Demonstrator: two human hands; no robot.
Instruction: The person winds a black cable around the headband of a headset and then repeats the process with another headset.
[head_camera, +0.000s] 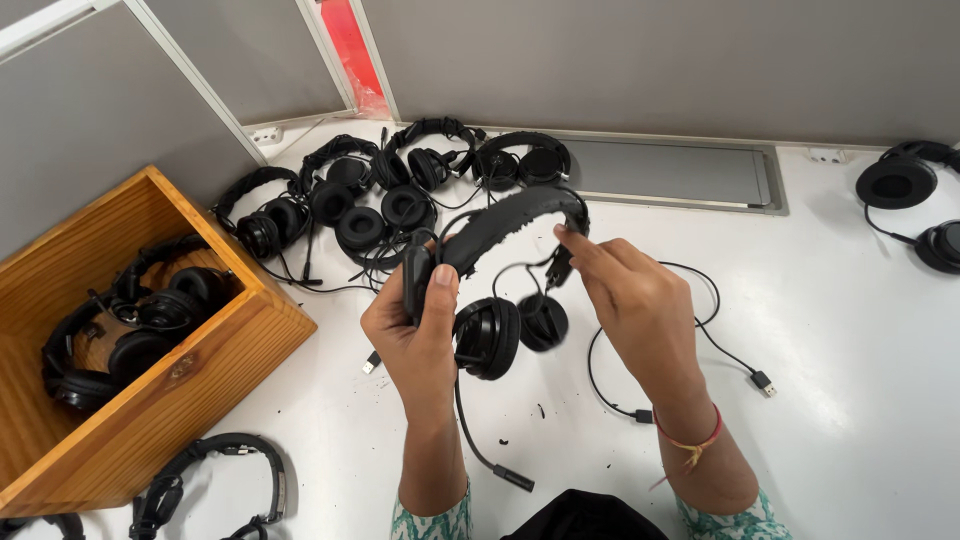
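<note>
A black headset (500, 270) is held up over the middle of the white desk (840, 400), its worn, flaking headband arching from the left hand (420, 335) at about nine o'clock to the right hand (640, 305) at about three o'clock. The left hand is closed around the band's left end, thumb pressed on the front just above the earcup (487, 338), which hangs below together with the second cup (543, 322). The right hand pinches the band's right end between thumb and fingertips (565, 238), the other fingers curled loosely. The microphone boom (490, 458) droops toward six o'clock, and the cable with its plug (763, 382) trails across the desk toward four o'clock. Black flecks lie scattered on the desk beneath, which look to be shed padding. Handling this well seems to call for a firm left-hand hold near the cup hinge while the right works gently, since the padding looks brittle and the thin wires near the right end could snag; keeping the cable slack would help. At eleven o'clock a cluster of similar headsets (390, 190) lies against the partition, at nine o'clock a wooden box (200, 370) holds more, another headset (215, 480) lies at seven o'clock, and one more pair (910, 195) rests at two o'clock.
</note>
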